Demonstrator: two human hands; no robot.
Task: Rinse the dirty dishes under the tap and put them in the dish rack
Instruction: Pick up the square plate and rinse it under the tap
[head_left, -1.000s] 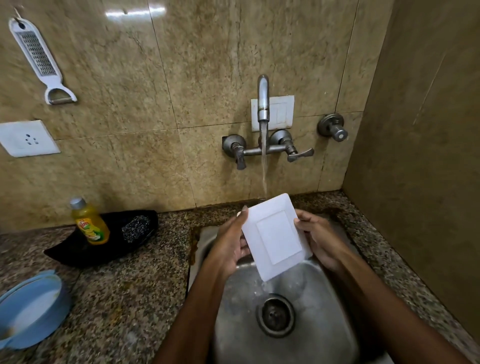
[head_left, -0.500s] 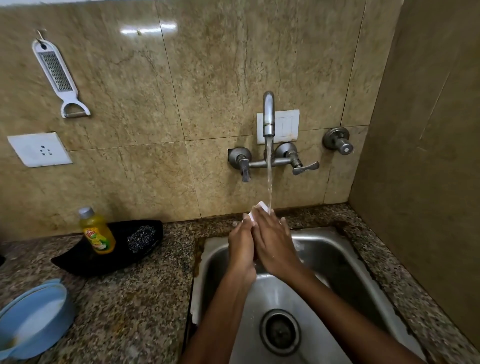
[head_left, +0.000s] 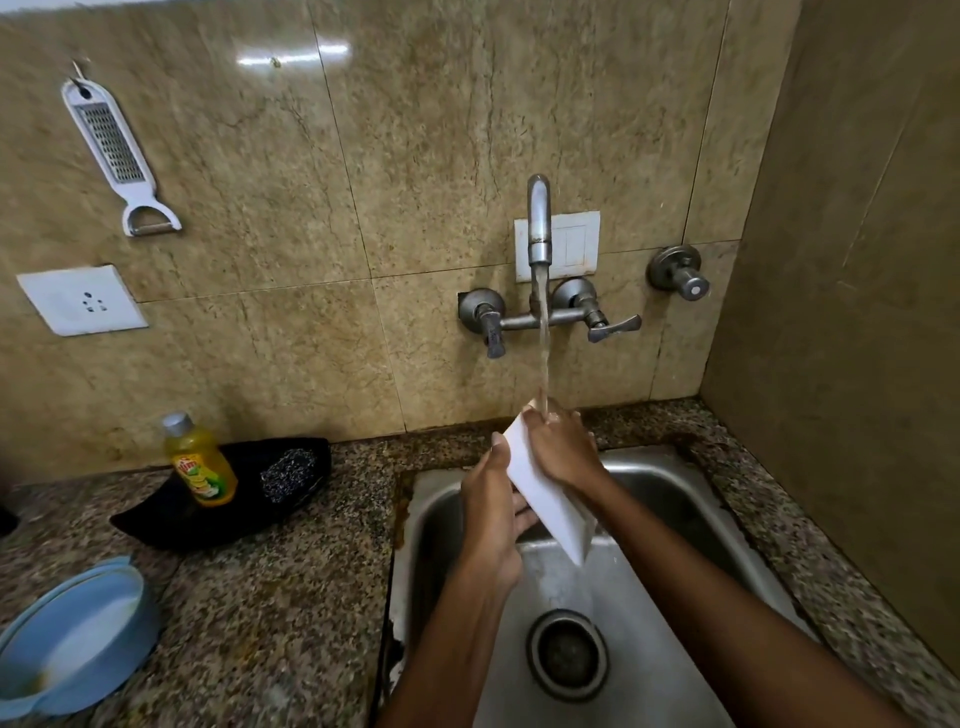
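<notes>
White and square, the plate (head_left: 545, 499) stands tilted on edge over the steel sink (head_left: 670, 483), clasped between both hands. The left hand (head_left: 491, 512) reaches up from below, its fingers curled round the plate's left edge and underside. The right hand (head_left: 563, 449) lies over the plate's far face, fingers wrapped on its top corner. Water from the tap (head_left: 538, 223) falls onto that corner, right above the grip.
</notes>
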